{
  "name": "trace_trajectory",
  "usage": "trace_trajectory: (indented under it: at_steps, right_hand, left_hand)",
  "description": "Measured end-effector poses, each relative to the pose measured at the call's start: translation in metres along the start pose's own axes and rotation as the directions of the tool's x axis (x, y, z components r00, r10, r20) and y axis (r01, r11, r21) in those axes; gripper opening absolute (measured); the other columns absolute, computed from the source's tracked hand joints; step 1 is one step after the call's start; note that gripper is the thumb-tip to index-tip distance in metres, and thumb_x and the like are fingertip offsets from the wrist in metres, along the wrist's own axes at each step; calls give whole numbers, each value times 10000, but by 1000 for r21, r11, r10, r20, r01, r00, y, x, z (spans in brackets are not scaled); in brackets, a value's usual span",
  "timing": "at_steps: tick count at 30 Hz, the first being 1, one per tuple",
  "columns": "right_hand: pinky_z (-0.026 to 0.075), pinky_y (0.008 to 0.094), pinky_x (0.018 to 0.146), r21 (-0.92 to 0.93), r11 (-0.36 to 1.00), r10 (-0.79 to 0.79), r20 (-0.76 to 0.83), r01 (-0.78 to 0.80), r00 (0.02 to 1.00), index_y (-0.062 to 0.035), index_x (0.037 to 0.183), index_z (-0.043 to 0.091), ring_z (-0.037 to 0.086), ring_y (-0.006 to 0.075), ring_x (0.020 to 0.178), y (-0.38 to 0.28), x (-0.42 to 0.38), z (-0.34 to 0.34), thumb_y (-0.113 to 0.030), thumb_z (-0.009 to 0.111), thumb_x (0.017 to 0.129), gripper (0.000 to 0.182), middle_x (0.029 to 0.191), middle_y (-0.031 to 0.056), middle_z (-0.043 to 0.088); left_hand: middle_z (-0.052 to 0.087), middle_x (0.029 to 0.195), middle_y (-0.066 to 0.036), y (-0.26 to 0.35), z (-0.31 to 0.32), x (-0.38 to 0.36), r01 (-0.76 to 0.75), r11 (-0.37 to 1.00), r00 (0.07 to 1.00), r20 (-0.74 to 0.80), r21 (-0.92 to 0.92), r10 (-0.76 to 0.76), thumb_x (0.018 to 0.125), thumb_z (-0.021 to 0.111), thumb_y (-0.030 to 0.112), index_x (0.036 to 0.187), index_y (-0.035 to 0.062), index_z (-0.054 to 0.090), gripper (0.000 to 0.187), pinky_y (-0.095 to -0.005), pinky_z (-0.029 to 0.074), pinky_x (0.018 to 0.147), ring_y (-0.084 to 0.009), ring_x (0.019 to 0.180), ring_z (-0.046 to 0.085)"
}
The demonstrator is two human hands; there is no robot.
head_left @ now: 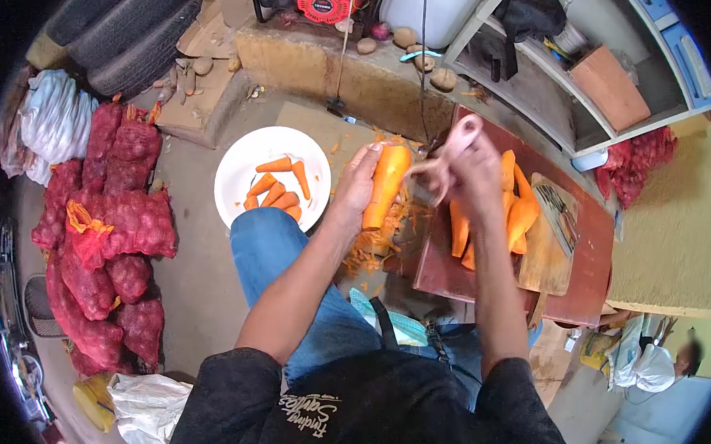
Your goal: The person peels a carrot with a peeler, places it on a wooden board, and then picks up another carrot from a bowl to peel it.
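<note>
My left hand (356, 185) is wrapped round a large peeled carrot (388, 183), held upright over the floor. To its right, my right hand (478, 179), slightly blurred, grips a pale pink peeler (463, 137). The peeler's front end is close to the carrot's right side. Orange peelings (363, 259) lie scattered beneath the carrot. Several peeled carrots (522, 219) rest on the reddish table (482, 287), partly hidden by my right forearm. Left of my hands, a white basin (232, 153) contains several smaller unpeeled-looking carrot pieces (274, 164).
On the table's right side lies a wooden board (544, 270) with a knife (565, 223). Red mesh sacks (119, 224) are piled at the left, below stacked tyres (131, 33). A shelf unit (534, 94) stands at the back right. Another person (658, 367) is at the far right.
</note>
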State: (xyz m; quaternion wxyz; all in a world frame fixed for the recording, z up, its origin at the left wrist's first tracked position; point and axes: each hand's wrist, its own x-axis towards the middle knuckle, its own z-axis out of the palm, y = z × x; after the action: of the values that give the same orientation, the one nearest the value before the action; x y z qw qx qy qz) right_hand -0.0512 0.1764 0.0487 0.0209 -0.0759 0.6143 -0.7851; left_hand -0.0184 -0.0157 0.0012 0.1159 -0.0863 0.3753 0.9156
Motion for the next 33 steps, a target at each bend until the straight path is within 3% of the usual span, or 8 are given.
trace_trajectory:
  at_steps: [2,4,7,12,15,21,28,33]
  right_hand:
    - [505,232,589,-34,997,68,147,-64,987,-41,1118,551,637,112,692,-13,-25,36,-64,668,911,239,871,34,645]
    - [485,215,570,-150,983,-101,16,102,995,-38,1072,535,616,103,647,13,-1,20,-86,662,937,192,826,36,629]
    - [437,195,528,-53,985,-167,-92,162,982,-36,1000,498,570,94,583,1,35,5,-95,607,978,125,750,39,600]
    - [436,211,513,4,998,-58,-28,58,998,-44,1046,522,571,81,599,-10,1,19,-110,638,961,157,780,28,612]
    - [439,215,521,76,997,6,16,-7,1000,-48,1062,523,579,85,610,-7,-39,32,-130,657,953,191,800,26,619]
    - [459,216,544,125,982,129,98,-141,987,-44,1104,536,601,105,644,2,-83,46,-244,742,912,346,856,57,663]
    - [439,212,557,195,981,-33,78,17,996,-76,1030,526,579,76,641,14,-19,15,-184,661,972,182,807,26,628]
    - [456,229,565,154,984,-97,28,92,995,-71,1010,524,566,82,631,-9,4,18,-179,642,985,162,808,31,625]
  left_hand:
    - [645,931,-104,-3,4,3,-26,999,999,-22,33,27,1059,466,382,1245,75,566,373,-312,576,509,-180,657,665]
    - [643,926,-107,-7,1,2,-16,997,1000,3,74,15,1062,453,381,1248,73,565,377,-321,574,511,-188,655,664]
    - [644,920,-111,-7,-6,-1,19,994,997,78,110,-28,1064,442,387,1251,68,562,388,-335,572,505,-198,653,661]
    - [653,928,-109,1,-3,-1,13,1000,997,71,23,-14,1057,459,423,1227,54,565,419,-344,579,532,-203,677,664]
    - [659,919,-111,-4,-7,6,129,970,985,136,-206,-102,1043,485,460,1186,58,578,437,-333,584,574,-204,695,667]
    - [672,898,-114,-4,-11,1,132,986,988,90,-99,-123,1026,516,480,1131,70,596,431,-333,590,611,-201,733,685]
    - [666,862,-114,-5,-7,-7,96,993,992,78,75,-102,1024,500,506,1139,53,581,474,-317,569,524,-192,669,680]
    - [665,865,-118,-14,-16,7,178,983,982,78,-54,-173,1025,444,561,1127,50,577,539,-310,534,485,-181,621,653]
